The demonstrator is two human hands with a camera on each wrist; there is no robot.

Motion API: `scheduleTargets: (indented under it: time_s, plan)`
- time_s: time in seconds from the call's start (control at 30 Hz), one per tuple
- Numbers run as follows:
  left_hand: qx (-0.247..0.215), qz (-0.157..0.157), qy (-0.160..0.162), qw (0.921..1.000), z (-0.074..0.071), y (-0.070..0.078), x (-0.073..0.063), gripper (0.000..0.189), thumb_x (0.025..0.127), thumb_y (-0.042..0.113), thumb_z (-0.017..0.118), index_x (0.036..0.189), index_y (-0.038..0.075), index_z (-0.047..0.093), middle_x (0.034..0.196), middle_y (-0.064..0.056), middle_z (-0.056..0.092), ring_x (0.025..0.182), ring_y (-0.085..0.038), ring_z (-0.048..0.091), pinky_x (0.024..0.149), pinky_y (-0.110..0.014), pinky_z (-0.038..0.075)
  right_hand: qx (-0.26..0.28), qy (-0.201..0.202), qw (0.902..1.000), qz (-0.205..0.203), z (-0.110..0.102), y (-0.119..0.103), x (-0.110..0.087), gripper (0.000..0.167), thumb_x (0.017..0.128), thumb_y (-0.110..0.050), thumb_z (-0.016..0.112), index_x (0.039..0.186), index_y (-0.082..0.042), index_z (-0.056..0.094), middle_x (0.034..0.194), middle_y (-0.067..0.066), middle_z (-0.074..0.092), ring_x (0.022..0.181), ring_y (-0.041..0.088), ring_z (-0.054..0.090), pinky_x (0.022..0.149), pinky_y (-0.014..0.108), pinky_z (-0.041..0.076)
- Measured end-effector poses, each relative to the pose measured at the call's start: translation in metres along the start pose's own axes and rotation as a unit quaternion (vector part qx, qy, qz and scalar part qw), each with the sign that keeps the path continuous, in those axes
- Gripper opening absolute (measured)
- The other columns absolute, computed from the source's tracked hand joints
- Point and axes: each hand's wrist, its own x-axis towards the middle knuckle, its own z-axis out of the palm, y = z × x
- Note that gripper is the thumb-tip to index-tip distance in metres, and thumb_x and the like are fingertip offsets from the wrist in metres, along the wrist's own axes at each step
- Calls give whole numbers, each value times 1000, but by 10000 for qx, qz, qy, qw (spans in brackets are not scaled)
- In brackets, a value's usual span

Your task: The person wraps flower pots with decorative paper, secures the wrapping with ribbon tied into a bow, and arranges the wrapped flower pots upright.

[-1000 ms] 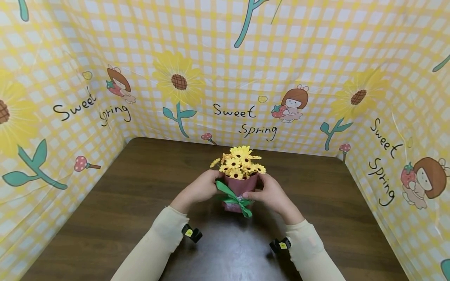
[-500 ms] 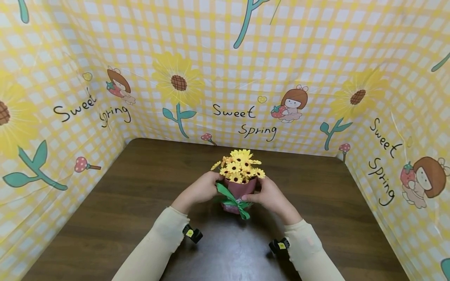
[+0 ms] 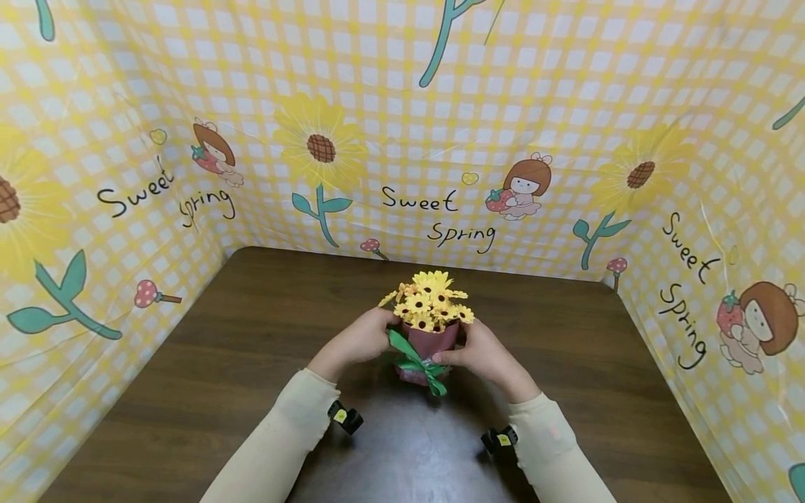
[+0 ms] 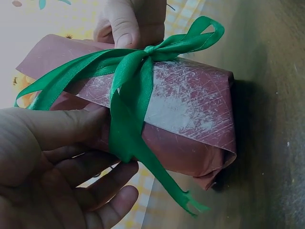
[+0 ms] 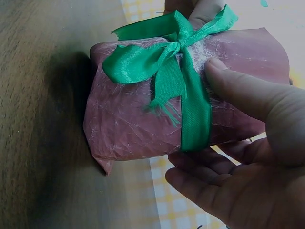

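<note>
Near the middle of the table stands a small bouquet point(image 3: 434, 340) of yellow flowers point(image 3: 428, 300) with dark centres, in dusky-pink wrapping. A green ribbon point(image 3: 411, 360) is tied round it in a bow. My left hand point(image 3: 358, 342) holds its left side; in the left wrist view the thumb lies on the wrapping point(image 4: 186, 105) and the fingers curl behind. From the right, my right hand point(image 3: 490, 356) grips it, thumb on the front beside the ribbon point(image 5: 196, 114) and fingers round the back in the right wrist view. The wrapping is creased, with whitish scuffs near the bow.
A dark brown wooden table point(image 3: 251, 391) lies beneath. Yellow-checked cloth point(image 3: 415, 126) printed with sunflowers and lettering walls in the back and both sides. Each wrist carries a small black camera, one on the left point(image 3: 344, 418) and one on the right point(image 3: 499, 440).
The bouquet has shifted slightly toward me, its flowers now a little lower in the head view. Both hands have kept their hold and moved only slightly.
</note>
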Motion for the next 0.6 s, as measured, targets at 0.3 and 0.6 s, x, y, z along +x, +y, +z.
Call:
scheduleTargets:
  time_s: [0.3,0.6]
  plan:
    - [-80,-189,-34,9998,1,1,-1,12,85,-7,70,83,5,69,72,1,58,64,-12,47,63,-26,43,-314,20,9995,63,3,3,1,82,76,-24,93,146,-15,51,136,6,63,123,23,61,102,45,51]
    - [241,-346,18,9991,4,2,-2,15,82,-9,65,81,6,64,75,0,56,64,-14,46,60,-27,41,-388,57,9992,104,4,0,-1,87,73,-19,94,148,-17,49,140,6,59,128,24,57,107,47,46]
